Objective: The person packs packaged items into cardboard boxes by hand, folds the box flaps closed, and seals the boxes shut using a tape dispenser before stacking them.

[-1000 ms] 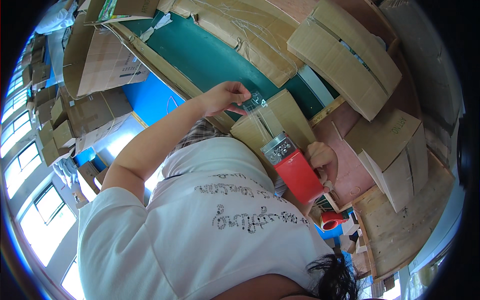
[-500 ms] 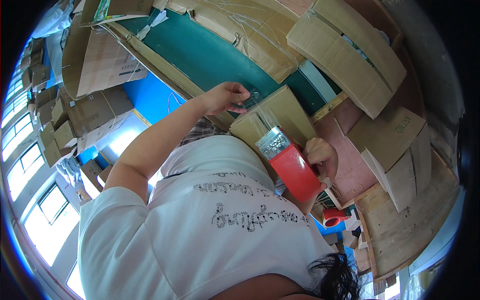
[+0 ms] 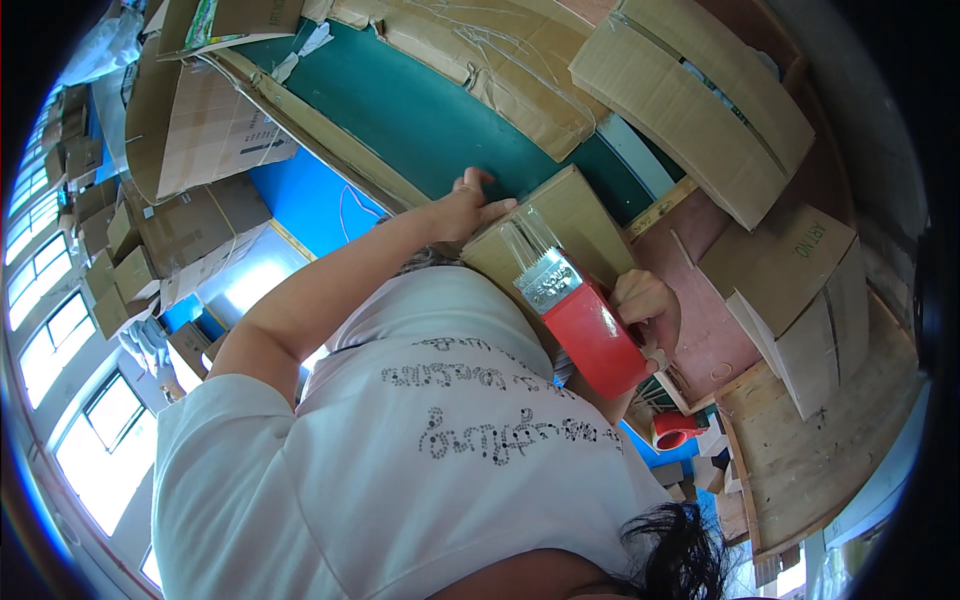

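Note:
A small brown cardboard box lies in front of me with a strip of clear tape across its top. My left hand rests at the box's left edge, where the tape ends. Its thumb and fingers are apart, and the fingertips beyond the edge are partly hidden. A red tape dispenser with a toothed metal cutter sits over the box's near side. My right hand is closed around the dispenser's right side, and the tape runs from the cutter toward my left hand.
The box stands on a green tabletop partly covered by flattened cardboard. Larger taped cartons stand at the far right and at the right. A red tape roll lies at the lower right, beside a wooden board.
My left hand has come down from holding the tape's end above the box to the box's left edge. The tape now lies flatter on the box; the dispenser has shifted slightly.

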`<state>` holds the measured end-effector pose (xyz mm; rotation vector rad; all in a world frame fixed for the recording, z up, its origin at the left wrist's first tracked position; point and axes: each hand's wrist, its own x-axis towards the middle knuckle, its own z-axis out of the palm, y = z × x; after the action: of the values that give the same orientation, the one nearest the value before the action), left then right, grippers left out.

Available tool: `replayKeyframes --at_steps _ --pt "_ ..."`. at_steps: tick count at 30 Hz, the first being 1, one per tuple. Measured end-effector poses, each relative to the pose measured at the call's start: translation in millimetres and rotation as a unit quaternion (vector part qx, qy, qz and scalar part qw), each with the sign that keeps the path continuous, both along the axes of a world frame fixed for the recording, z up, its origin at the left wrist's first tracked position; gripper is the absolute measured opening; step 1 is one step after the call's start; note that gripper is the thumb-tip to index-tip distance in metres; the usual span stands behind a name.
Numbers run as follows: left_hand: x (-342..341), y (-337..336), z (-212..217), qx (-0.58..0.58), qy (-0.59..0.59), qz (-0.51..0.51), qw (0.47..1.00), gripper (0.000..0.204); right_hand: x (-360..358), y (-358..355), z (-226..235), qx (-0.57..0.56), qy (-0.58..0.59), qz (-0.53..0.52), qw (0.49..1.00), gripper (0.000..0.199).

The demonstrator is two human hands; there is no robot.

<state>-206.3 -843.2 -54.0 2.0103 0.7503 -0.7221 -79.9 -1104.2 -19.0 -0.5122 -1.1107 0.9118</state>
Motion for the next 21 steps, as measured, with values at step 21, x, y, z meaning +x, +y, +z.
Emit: replayKeyframes --at_steps 21 --pt "134 -59 85 -0.089 -0.097 -0.518 0.845 0.043 -3 -11 -9 -0.038 -0.031 -0.031 0.998 0.062"
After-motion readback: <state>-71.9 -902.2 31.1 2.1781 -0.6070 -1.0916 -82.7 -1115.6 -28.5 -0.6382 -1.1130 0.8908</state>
